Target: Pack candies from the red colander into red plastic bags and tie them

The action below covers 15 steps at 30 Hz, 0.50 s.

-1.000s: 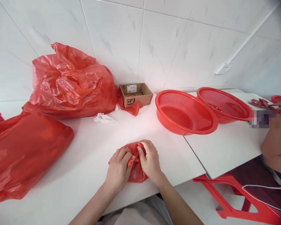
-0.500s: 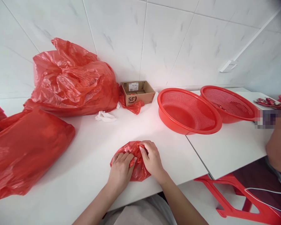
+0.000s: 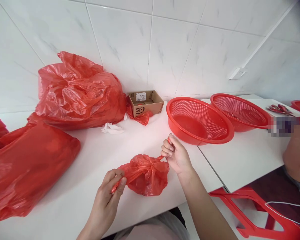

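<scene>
A small red plastic bag (image 3: 150, 181) lies on the white table in front of me, its top gathered and twisted at the middle. My left hand (image 3: 109, 190) is closed round one end of the bag's top, on the left. On the other side, my right hand (image 3: 176, 153) grips the opposite end in a fist, raised a little above the table. Both ends are stretched taut from the gathered middle. What is inside the bag cannot be made out through the plastic.
Large red plastic bags (image 3: 82, 96) fill the left. By the wall stands a cardboard box (image 3: 150, 108), with crumpled white tissue (image 3: 112, 128) nearby. Two red baskets (image 3: 200, 138) sit right of it. A co-worker's arm (image 3: 297, 150) and a red stool (image 3: 255, 213) are at far right.
My hands have drawn apart, the left toward the lower left and the right up and rightward. The bag's two ends are now pulled out sideways and its top is cinched.
</scene>
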### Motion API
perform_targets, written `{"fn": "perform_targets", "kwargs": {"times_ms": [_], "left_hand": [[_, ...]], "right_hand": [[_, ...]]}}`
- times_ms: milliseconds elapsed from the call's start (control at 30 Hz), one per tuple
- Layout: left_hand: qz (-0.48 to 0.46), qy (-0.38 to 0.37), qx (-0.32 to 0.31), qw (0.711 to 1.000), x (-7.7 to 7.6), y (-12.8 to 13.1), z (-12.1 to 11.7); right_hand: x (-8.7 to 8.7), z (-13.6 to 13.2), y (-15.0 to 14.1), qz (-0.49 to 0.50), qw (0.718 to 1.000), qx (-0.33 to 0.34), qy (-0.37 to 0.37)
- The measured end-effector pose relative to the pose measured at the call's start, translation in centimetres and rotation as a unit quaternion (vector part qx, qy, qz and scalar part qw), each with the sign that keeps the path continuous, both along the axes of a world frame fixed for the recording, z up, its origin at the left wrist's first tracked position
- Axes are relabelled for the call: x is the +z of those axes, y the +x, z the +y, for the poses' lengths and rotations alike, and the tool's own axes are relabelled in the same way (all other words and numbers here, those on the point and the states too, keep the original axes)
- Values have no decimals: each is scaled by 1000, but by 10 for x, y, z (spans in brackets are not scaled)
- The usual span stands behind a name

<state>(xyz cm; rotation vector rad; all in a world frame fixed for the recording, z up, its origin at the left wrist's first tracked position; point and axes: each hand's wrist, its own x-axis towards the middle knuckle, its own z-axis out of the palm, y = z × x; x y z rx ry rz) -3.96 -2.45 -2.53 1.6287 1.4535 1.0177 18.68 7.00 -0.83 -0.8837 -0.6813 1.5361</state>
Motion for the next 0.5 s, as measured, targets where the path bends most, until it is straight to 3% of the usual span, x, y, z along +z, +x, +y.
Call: {"fn": "perform_targets", "kwargs": {"times_ms": [100, 200, 267, 367, 433, 500], "left_hand": [[-22, -14, 21, 999, -2, -6, -3], [-51, 8, 21, 998, 7, -6, 4], [-63, 53, 5, 997, 18, -1, 15], [-104, 96, 7, 990, 31, 15, 33], [-182, 69, 20, 981, 33, 27, 42], [-257, 19, 16, 966, 29, 36, 48]], "right_hand": [[-4, 9, 2, -30, 999, -6, 18], [12, 0, -2, -114, 991, 9, 73], [31, -13, -8, -217, 961, 112, 133], [56, -27, -20, -317, 879, 292, 203], [62, -29, -26, -325, 867, 307, 221], [61, -26, -29, -306, 884, 280, 214]]}}
